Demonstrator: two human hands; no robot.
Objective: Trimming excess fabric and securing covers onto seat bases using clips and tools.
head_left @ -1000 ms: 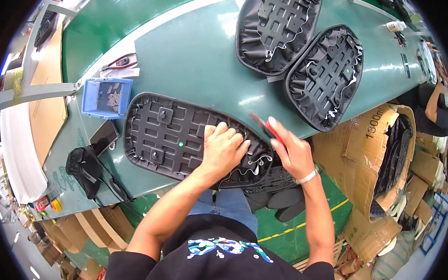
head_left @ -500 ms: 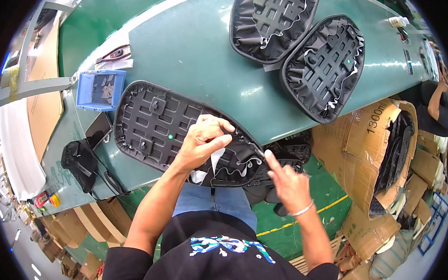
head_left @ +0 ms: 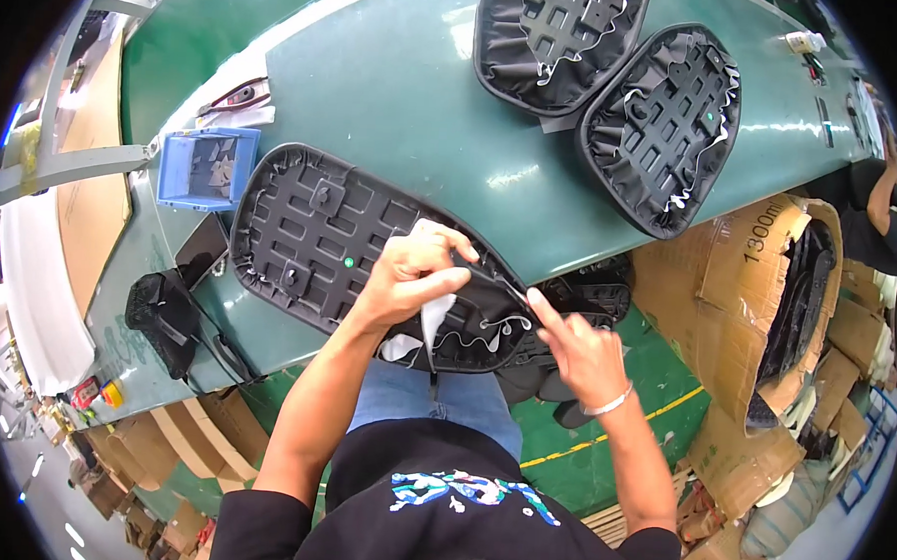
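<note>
A black seat-like panel (head_left: 311,224) lies underside up at the table's near edge. It has a slotted plastic base and a black cover folded round the rim. My left hand (head_left: 419,274) rests over its right half, fingers curled; what they grip is hidden. A white strip (head_left: 433,321) hangs just below that hand, and a white cord (head_left: 471,339) runs wavy along the cover's near edge. My right hand (head_left: 587,358) is closed at the panel's right rim, pinching a thin, rod-like tool (head_left: 514,291) that points toward the left hand.
Two similar black panels (head_left: 564,45) (head_left: 665,129) lie at the far right of the green table (head_left: 376,107). At left are a blue bin (head_left: 208,169), pliers (head_left: 238,98), a phone (head_left: 202,249) and a black mesh pouch (head_left: 158,322). A large carton (head_left: 709,281) stands at right.
The view has shifted slightly. My right hand has drawn a little nearer the rim with the thin tool; my left hand stays at the same part of the panel.
</note>
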